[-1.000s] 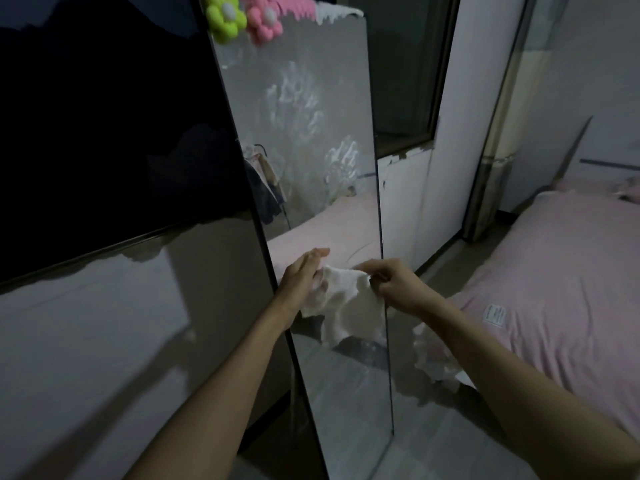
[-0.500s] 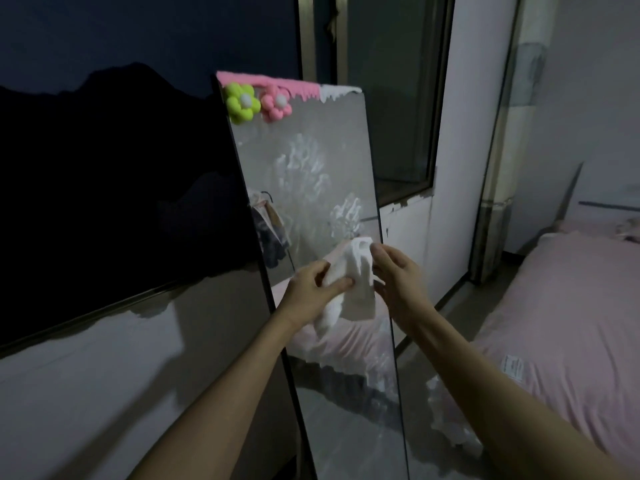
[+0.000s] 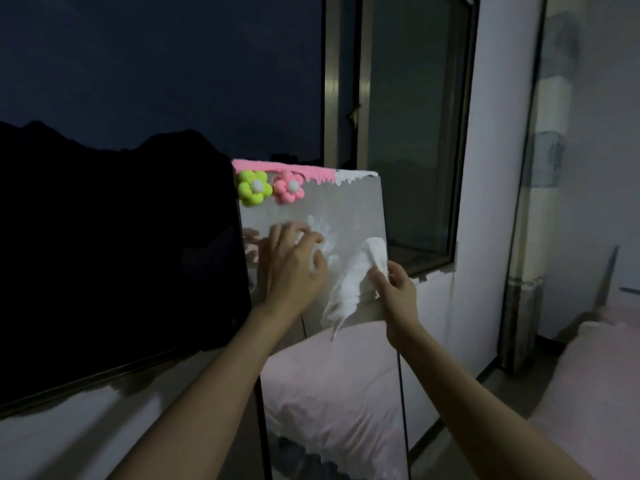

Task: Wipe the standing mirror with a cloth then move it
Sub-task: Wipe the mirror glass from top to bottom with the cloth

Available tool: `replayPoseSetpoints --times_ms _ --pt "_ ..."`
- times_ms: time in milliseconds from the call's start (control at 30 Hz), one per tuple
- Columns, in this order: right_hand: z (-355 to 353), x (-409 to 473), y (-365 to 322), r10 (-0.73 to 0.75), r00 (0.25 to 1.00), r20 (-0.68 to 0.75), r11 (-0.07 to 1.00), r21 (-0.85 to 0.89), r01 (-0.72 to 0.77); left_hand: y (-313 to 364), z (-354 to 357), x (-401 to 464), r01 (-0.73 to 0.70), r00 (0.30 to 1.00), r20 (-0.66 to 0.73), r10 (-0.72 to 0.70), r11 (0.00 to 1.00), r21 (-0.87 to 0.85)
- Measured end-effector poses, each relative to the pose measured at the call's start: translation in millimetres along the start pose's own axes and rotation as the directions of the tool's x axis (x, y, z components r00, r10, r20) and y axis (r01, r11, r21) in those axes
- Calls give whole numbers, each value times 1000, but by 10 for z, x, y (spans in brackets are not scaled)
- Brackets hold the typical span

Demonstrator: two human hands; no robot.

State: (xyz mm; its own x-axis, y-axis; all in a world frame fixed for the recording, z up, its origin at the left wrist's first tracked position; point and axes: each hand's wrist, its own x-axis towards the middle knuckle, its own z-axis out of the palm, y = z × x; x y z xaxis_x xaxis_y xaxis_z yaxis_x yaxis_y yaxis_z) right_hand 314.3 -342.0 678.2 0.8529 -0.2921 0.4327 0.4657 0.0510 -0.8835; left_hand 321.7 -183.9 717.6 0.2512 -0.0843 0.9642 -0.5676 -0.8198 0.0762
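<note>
The tall standing mirror [image 3: 346,209] leans by the window, with pink and white trim and two foam flowers [image 3: 254,191] at its top. White smears mark the upper glass. My left hand [image 3: 291,268] lies against the glass near the mirror's left edge with its fingers curled, and a small white wad shows between them. At the mirror's right edge my right hand [image 3: 394,292] pinches the white cloth [image 3: 349,285], which hangs down in front of the glass. The mirror's lower part reflects pink bedding.
A large dark window pane [image 3: 121,254] with a white sill fills the left. Another window [image 3: 408,133] stands behind the mirror, and a white wall lies to its right. A pink bed [image 3: 595,393] is at the right, with bare floor between it and the mirror.
Both hands rose from the mirror's middle to its upper part. They held one bunched cloth together; now they are apart, the left on the glass and the right holding the hanging cloth.
</note>
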Motion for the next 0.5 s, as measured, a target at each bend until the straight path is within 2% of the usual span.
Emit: replayPoseSetpoints --times_ms 67,133,200,267,300,367,433,500 --pt "87 117 -12 -65 998 -24 996 -58 64 -151 -17 116 63 987 -158 -41 989 134" --pt "195 171 -29 -151 988 -40 983 -110 146 -300 -47 176 164 963 -241 -122 973 161" --pt "341 190 -35 -233 972 -41 957 -189 222 -462 -53 197 254 941 -247 -231 965 66" --pt "487 196 -33 -292 955 -48 919 -290 267 -566 -55 200 379 900 -151 -409 905 -194" --pt "572 206 -40 -324 945 -53 902 -318 292 -576 -86 229 452 864 -51 -502 815 -363" --pt "730 202 -86 -431 902 -29 852 -344 395 -662 -32 257 604 758 198 -622 553 -574" --pt "891 182 -123 -578 815 29 752 -369 546 -701 3 283 640 696 369 -616 299 -708" --pt "1065 161 -103 -708 696 119 609 -397 687 -780 67 314 670 661 490 -568 152 -727"
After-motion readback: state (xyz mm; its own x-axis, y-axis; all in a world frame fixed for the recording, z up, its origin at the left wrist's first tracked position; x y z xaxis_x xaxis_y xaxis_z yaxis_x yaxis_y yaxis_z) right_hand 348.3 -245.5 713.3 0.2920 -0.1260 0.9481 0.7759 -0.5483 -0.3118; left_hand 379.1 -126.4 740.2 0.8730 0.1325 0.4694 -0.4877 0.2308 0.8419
